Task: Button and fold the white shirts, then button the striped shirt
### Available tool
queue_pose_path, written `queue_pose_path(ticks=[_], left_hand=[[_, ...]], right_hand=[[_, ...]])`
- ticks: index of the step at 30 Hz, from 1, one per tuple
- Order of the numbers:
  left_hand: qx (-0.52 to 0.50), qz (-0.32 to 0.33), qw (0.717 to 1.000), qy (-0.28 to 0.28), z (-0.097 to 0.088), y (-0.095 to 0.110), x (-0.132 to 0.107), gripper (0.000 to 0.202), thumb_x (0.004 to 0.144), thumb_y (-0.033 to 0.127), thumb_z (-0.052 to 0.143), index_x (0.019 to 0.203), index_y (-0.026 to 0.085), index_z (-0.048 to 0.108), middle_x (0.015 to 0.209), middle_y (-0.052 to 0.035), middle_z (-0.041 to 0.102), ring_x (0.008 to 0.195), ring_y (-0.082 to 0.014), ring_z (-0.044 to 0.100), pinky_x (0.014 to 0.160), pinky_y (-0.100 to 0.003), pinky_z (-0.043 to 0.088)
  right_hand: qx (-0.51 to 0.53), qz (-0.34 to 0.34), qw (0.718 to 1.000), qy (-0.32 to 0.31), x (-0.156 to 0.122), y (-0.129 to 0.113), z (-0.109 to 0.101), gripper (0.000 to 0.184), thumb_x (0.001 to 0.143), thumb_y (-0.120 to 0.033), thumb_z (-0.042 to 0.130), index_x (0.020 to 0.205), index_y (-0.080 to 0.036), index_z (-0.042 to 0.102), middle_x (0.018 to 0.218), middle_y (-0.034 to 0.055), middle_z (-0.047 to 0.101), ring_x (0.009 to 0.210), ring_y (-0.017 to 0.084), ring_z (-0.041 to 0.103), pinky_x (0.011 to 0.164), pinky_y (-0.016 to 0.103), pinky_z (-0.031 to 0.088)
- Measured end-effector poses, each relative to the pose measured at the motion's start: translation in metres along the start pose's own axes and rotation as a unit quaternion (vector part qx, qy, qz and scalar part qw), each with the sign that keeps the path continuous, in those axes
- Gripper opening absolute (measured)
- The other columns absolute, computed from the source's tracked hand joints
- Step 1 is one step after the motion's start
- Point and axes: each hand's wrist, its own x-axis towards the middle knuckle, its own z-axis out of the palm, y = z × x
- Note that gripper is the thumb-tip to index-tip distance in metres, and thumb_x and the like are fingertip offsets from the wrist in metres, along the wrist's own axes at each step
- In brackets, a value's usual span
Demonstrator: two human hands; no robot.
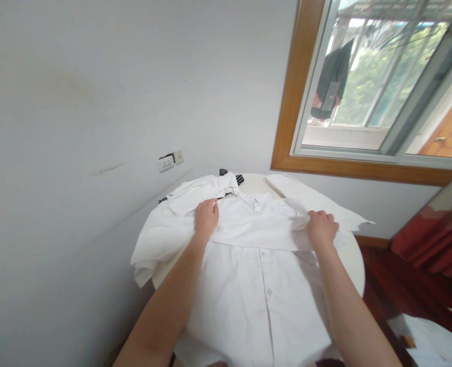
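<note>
A white button-up shirt (262,295) lies front up on a round white table (355,260), its collar toward the wall. A sleeve is folded across the chest as a white band. My left hand (206,218) rests on the left end of that band near the shoulder, fingers curled down onto the cloth. My right hand (321,228) grips the right end of the folded sleeve, fingers closed on the fabric.
More white garments (195,196) are bunched at the table's far left, with a black-and-white striped cloth (229,176) behind them. Another white piece (310,196) lies at the far right. A wall socket (168,161), a wood-framed window (363,102) and red cloth (432,234) surround the table.
</note>
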Motion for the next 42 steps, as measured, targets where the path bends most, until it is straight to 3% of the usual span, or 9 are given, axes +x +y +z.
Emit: queue_pose_path(ticks=[4,7,9,15,25,30,35,38,42], left_hand=[[0.052,-0.034,0.998,0.001,-0.005,-0.009,0.001,0.032,0.090,0.024,0.040,0.114,0.016,0.060,0.109,-0.0125,0.064,0.106,-0.0249,0.056,0.094,-0.039,0.040],[0.098,-0.067,0.993,-0.005,-0.013,-0.013,0.000,0.032,0.089,0.025,0.041,0.114,0.017,0.060,0.106,-0.0137,0.062,0.103,-0.0271,0.056,0.089,-0.039,0.042],[0.114,-0.084,0.990,-0.028,-0.017,-0.014,-0.002,0.032,0.090,0.026,0.040,0.113,0.018,0.060,0.103,-0.0133,0.062,0.099,-0.0266,0.057,0.084,-0.037,0.044],[0.157,-0.109,0.979,-0.076,-0.021,-0.011,-0.005,0.034,0.092,0.033,0.039,0.114,0.016,0.057,0.102,-0.0139,0.063,0.096,-0.0260,0.060,0.077,-0.034,0.046],[0.164,-0.127,0.972,-0.105,-0.020,-0.006,-0.004,0.039,0.095,0.024,0.025,0.123,0.015,0.051,0.096,-0.0129,0.070,0.097,-0.0270,0.062,0.078,-0.034,0.045],[0.148,-0.123,0.976,-0.105,-0.015,-0.009,-0.003,0.040,0.093,0.020,0.029,0.129,0.017,0.047,0.096,-0.0123,0.070,0.095,-0.0260,0.063,0.076,-0.033,0.046],[0.106,-0.094,0.984,-0.104,-0.011,-0.007,-0.004,0.039,0.093,0.026,0.036,0.130,0.018,0.047,0.101,-0.0110,0.069,0.096,-0.0238,0.063,0.079,-0.032,0.046],[0.099,-0.066,0.986,-0.115,-0.008,-0.006,-0.004,0.036,0.093,0.032,0.039,0.121,0.018,0.056,0.102,-0.0098,0.070,0.097,-0.0240,0.062,0.081,-0.031,0.045],[0.100,-0.055,0.981,-0.158,-0.004,-0.005,-0.004,0.043,0.095,0.041,0.032,0.098,0.019,0.068,0.096,-0.0098,0.071,0.093,-0.0236,0.063,0.080,-0.031,0.046]], right_hand=[[0.032,-0.108,0.993,0.021,-0.007,-0.025,0.008,0.036,0.087,-0.019,0.044,0.118,-0.021,0.062,0.125,0.0135,0.055,0.114,0.030,0.044,0.091,0.043,0.033],[0.051,-0.206,0.977,-0.034,-0.012,-0.050,0.017,0.035,0.092,-0.027,0.040,0.122,-0.021,0.058,0.119,0.0126,0.059,0.110,0.027,0.047,0.092,0.040,0.031],[0.043,-0.228,0.970,-0.067,-0.015,-0.062,0.025,0.033,0.094,-0.030,0.039,0.119,-0.021,0.059,0.113,0.0130,0.061,0.107,0.027,0.049,0.091,0.041,0.031],[0.001,-0.210,0.977,-0.046,-0.018,-0.063,0.037,0.033,0.092,-0.041,0.046,0.101,-0.015,0.064,0.107,0.0163,0.060,0.107,0.030,0.047,0.086,0.041,0.033],[0.035,-0.218,0.974,-0.059,-0.005,-0.049,0.015,0.030,0.096,-0.041,0.038,0.101,-0.019,0.058,0.092,0.0087,0.068,0.091,0.022,0.061,0.080,0.032,0.034],[0.029,-0.168,0.984,-0.048,-0.001,-0.039,0.005,0.023,0.094,-0.038,0.043,0.099,-0.020,0.057,0.093,0.0081,0.069,0.091,0.021,0.063,0.075,0.030,0.035],[-0.024,-0.101,0.990,-0.097,-0.003,-0.027,0.001,0.019,0.091,-0.031,0.048,0.101,-0.019,0.059,0.091,0.0094,0.070,0.090,0.023,0.065,0.080,0.038,0.037],[-0.037,-0.095,0.984,-0.147,-0.006,-0.023,0.004,0.019,0.087,-0.028,0.051,0.099,-0.019,0.063,0.094,0.0103,0.070,0.091,0.026,0.065,0.082,0.041,0.038],[-0.030,-0.112,0.976,-0.186,-0.011,-0.026,0.006,0.027,0.087,-0.040,0.052,0.091,-0.020,0.070,0.096,0.0116,0.070,0.097,0.029,0.062,0.085,0.047,0.038]])
